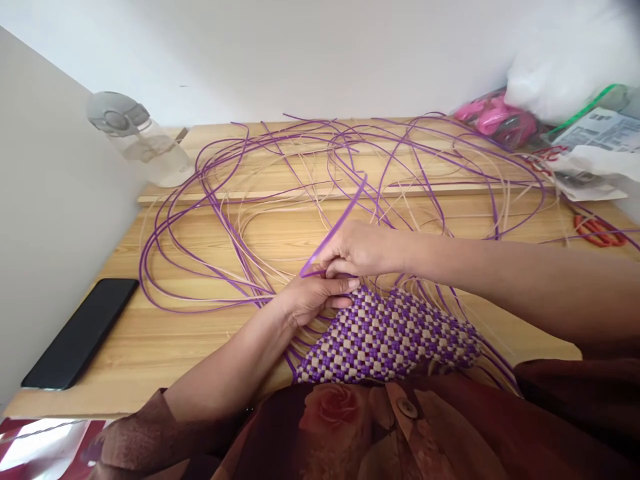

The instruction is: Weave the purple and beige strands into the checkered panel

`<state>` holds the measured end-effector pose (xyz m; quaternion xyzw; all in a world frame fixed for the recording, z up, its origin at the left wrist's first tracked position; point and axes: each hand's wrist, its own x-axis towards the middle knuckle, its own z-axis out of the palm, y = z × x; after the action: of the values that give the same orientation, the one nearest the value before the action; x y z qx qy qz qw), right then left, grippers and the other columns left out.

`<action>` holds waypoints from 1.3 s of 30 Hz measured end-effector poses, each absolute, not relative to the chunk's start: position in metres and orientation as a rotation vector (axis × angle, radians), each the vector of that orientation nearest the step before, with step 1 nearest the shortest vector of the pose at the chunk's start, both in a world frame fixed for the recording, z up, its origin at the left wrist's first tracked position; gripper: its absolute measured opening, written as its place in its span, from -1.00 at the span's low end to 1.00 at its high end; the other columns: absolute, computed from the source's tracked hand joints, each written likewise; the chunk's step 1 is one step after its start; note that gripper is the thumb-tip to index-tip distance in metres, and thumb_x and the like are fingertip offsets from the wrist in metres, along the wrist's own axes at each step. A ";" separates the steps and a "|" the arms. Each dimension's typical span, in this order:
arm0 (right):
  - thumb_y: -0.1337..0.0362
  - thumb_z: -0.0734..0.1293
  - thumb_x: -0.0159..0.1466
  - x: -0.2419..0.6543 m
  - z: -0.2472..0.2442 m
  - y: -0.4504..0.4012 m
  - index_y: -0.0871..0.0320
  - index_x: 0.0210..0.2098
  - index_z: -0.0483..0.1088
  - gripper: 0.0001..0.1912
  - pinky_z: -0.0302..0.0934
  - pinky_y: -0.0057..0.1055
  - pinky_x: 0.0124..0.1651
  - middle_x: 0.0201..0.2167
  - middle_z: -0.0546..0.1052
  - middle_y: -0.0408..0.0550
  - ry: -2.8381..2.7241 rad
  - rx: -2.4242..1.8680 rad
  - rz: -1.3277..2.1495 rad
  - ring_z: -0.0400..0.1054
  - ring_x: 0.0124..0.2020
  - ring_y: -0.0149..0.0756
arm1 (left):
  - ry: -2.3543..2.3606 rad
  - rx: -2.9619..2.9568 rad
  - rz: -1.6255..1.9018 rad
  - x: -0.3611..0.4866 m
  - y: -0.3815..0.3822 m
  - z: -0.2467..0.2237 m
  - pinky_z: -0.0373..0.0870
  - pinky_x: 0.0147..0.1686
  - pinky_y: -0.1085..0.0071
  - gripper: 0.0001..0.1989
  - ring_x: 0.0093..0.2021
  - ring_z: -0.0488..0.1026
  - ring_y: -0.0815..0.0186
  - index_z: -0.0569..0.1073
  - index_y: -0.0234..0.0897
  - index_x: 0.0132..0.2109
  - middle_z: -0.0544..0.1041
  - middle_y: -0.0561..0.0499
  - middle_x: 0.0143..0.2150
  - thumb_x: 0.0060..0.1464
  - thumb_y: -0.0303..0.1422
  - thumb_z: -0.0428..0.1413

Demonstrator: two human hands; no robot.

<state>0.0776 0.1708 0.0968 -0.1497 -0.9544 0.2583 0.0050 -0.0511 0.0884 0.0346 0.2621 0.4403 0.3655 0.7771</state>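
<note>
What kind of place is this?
Probably a home or small-workshop craft spot; can't tell which. Signs: a half-woven purple-and-beige piece, loose strands looped across a wooden table by a plain wall, and a bottle and phone at one side.

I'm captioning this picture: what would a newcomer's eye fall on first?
A purple-and-beige checkered woven piece dominates the lower centre. Just above it, the right hand holds a bent, shiny purple strip. Beyond, thin purple and beige strands loop across the pale wooden table.
</note>
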 end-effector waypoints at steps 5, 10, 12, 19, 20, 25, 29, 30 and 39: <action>0.38 0.27 0.18 0.076 0.091 0.181 0.21 -0.47 0.44 -0.86 -0.06 -0.52 -0.47 -0.60 0.40 -0.23 -2.961 -0.490 1.006 0.16 -0.56 -0.51 | 0.953 0.449 0.834 -0.051 0.091 0.035 0.51 -0.52 0.55 -0.79 -0.42 0.40 0.48 0.52 -0.31 -0.27 0.44 0.07 -0.36 -0.13 -0.55 0.28; 0.16 0.25 0.27 0.083 0.092 0.180 0.21 -0.50 0.38 -0.70 -0.14 -0.45 -0.48 -0.61 0.33 -0.21 -2.664 -1.054 0.708 0.08 -0.58 -0.51 | 0.951 0.391 0.765 -0.051 0.093 0.036 0.52 -0.52 0.54 -0.96 -0.47 0.39 0.48 0.49 -0.39 -0.36 0.39 0.04 -0.42 0.00 -0.56 0.16; 0.10 0.23 0.29 0.097 0.096 0.167 0.21 -0.58 0.34 -0.60 -0.16 -0.42 -0.47 -0.66 0.28 -0.21 -2.625 -1.107 0.556 0.04 -0.61 -0.50 | 0.964 0.383 0.763 -0.051 0.093 0.035 0.52 -0.52 0.56 -0.94 -0.48 0.39 0.48 0.48 -0.40 -0.39 0.39 0.04 -0.42 0.00 -0.58 0.14; 0.28 0.26 0.30 0.135 0.084 0.091 0.15 -0.28 0.50 -0.84 0.16 -0.35 -0.12 -0.33 0.53 -0.06 -2.595 -0.981 0.367 0.35 -0.24 -0.29 | 0.912 0.468 0.761 -0.051 0.093 0.028 0.48 -0.51 0.61 -0.93 -0.48 0.40 0.49 0.47 -0.41 -0.42 0.40 0.04 -0.44 -0.07 -0.52 0.24; 0.30 0.24 0.31 0.135 0.080 0.084 0.16 -0.27 0.50 -0.82 0.17 -0.32 -0.07 -0.32 0.53 -0.03 -2.572 -0.969 0.300 0.34 -0.21 -0.26 | 0.911 0.472 0.772 -0.051 0.093 0.027 0.47 -0.51 0.62 -0.91 -0.49 0.39 0.51 0.47 -0.41 -0.42 0.39 0.05 -0.45 -0.08 -0.51 0.26; 0.25 0.24 0.33 0.129 0.066 0.073 0.18 -0.24 0.51 -0.78 0.21 -0.26 -0.07 -0.32 0.51 0.01 -2.510 -0.984 0.228 0.33 -0.21 -0.22 | 0.923 0.512 0.810 -0.049 0.092 0.026 0.47 -0.47 0.62 -0.78 -0.48 0.40 0.51 0.48 -0.46 -0.43 0.41 0.04 -0.48 -0.17 -0.41 0.34; 0.24 0.26 0.32 0.125 0.059 0.072 0.15 -0.17 0.49 -0.80 0.22 -0.26 -0.07 -0.29 0.50 0.01 -2.400 -0.995 0.314 0.33 -0.20 -0.24 | 0.933 0.537 0.826 -0.048 0.091 0.028 0.46 -0.47 0.59 -0.71 -0.50 0.39 0.50 0.47 -0.47 -0.45 0.42 0.04 -0.51 -0.25 -0.35 0.39; 0.23 0.27 0.30 0.123 0.058 0.072 0.14 -0.16 0.48 -0.81 0.22 -0.26 -0.06 -0.26 0.49 0.01 -2.364 -1.018 0.350 0.33 -0.19 -0.24 | 0.934 0.539 0.828 -0.047 0.091 0.029 0.44 -0.49 0.60 -0.70 -0.52 0.38 0.51 0.47 -0.47 -0.45 0.41 0.05 -0.52 -0.27 -0.35 0.39; 0.26 0.30 0.23 0.124 0.071 0.062 0.14 -0.46 0.31 -0.85 0.08 -0.42 -0.43 -0.55 0.39 -0.17 -2.301 -1.327 0.877 0.24 -0.49 -0.38 | 1.002 0.567 0.867 -0.045 0.091 0.027 0.45 -0.49 0.57 -0.71 -0.53 0.38 0.51 0.42 -0.42 -0.47 0.38 0.08 -0.53 -0.22 -0.35 0.37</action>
<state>0.1239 0.0615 0.0709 -0.4673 -0.8105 0.3088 0.1714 -0.0449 0.0911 0.0270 0.2597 0.4587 0.3968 0.7515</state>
